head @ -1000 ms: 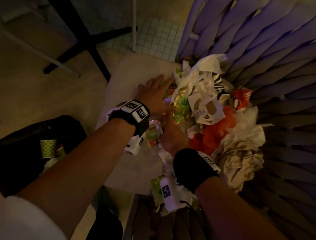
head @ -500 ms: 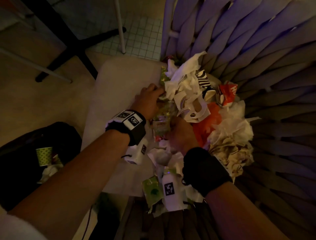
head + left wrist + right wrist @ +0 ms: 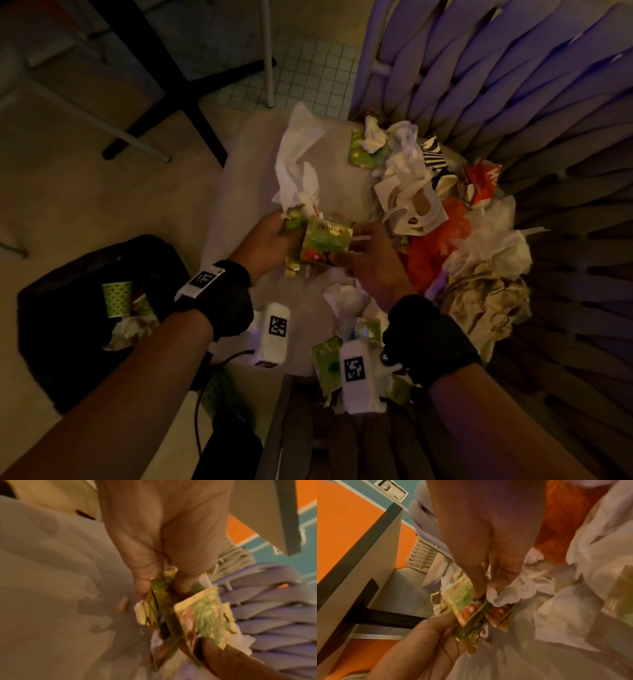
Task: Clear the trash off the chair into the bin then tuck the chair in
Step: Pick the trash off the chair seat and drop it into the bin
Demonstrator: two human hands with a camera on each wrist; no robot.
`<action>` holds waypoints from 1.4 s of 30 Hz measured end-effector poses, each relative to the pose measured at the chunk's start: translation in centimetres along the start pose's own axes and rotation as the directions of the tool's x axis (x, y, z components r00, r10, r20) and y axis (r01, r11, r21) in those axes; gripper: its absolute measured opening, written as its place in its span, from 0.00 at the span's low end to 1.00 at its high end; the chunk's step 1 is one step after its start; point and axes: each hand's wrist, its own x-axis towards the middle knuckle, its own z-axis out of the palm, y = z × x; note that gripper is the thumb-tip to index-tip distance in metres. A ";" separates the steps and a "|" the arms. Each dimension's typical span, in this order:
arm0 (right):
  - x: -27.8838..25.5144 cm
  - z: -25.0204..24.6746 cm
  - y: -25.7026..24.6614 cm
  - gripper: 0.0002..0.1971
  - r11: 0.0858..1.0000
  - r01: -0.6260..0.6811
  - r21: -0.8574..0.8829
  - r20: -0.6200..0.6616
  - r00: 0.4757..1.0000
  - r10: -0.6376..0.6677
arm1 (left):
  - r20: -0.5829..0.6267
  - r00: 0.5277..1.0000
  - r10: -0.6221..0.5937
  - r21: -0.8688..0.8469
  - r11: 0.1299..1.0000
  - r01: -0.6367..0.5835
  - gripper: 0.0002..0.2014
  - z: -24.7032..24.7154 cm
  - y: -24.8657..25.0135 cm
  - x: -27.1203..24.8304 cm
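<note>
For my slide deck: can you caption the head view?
Both hands, left hand and right hand, gather green tea wrappers above a chair piled with trash; bin waits left.

Two bare forearms reach forward, each with a black wrist strap. The left hand (image 3: 270, 245) is turned palm up, fingers (image 3: 142, 588) curled around a bundle of wrappers (image 3: 325, 241). The right hand (image 3: 371, 263) meets it, thumb and fingers pinching the same bundle.

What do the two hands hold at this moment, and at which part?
The left hand grips a bunch of green tea wrappers and a white napkin by their lower ends. The right hand pinches a green Twinings tea packet at its edge.
</note>
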 end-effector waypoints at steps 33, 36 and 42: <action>-4.5 21.5 0.6 0.17 0.835 0.211 -0.509 0.406 0.914 0.017 | -0.242 0.963 -0.119 -0.372 0.928 0.021 0.12 -13.6 -7.3 -17.1; -5.0 28.3 2.8 0.17 0.816 0.206 -0.540 0.484 0.869 0.100 | -0.316 0.935 -0.162 -0.369 0.929 0.037 0.12 -18.3 -10.5 -20.5; -4.7 39.2 10.8 0.24 0.738 0.171 -0.653 0.518 0.812 0.270 | -0.326 0.893 -0.309 -0.417 0.895 0.157 0.22 -25.7 -19.7 -25.1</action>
